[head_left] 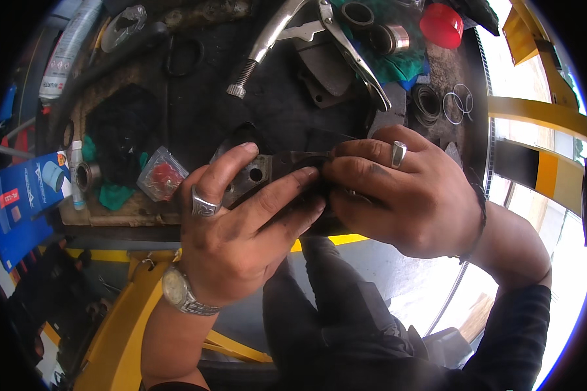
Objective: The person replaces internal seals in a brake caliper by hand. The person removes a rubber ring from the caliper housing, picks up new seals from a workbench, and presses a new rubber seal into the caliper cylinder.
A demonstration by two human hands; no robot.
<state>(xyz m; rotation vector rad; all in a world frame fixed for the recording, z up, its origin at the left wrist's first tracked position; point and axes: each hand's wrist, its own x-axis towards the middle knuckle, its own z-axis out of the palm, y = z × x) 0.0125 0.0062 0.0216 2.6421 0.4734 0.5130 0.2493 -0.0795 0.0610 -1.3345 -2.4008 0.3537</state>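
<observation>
A metal brake caliper, its flat lug pierced by a round hole, lies at the bench's near edge, mostly covered by my hands. My left hand, with a ring and a wristwatch, is closed over it, fingers spread across its top and near side. At the caliper's right end, the fingers of my right hand are curled and pinched together against a dark, curved edge. What they pinch is hidden. Beyond the hands are locking pliers with a threaded adjusting screw and a brake pad.
Metal pistons rest on green cloth near a red cap. Rubber rings lie at right. On the left are a small plastic bag, a spray can and a blue box. Yellow metal frames stand below and right.
</observation>
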